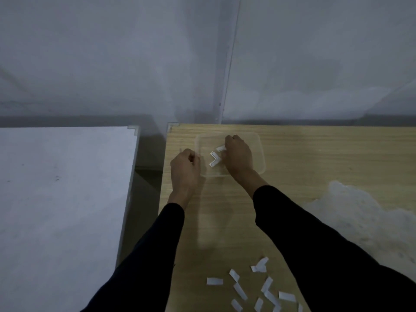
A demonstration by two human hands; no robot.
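**A:** While the wooden table (315, 154) carries everything, where on it does the work happen?

**B:** At its far left part, in the clear container (261, 154). The left hand (184, 167) is beside it with its fingers curled on the left rim, I think to keep it steady. The right hand (238, 156) is inside the container, and its fingers close on a curved strip (220, 148) of white paper.

**A:** So the hands are apart?

**B:** Yes, apart, each one on its own thing. Just beside the curved strip, a folded piece (215, 162) lies on the container floor.

**A:** How much is done, in your opinion?

**B:** Only a little, I judge. One or two pieces are in the container, but about ten flat strips (239, 290) lie loose at the near edge of the table, not folded and not collected. Most of the work is left.
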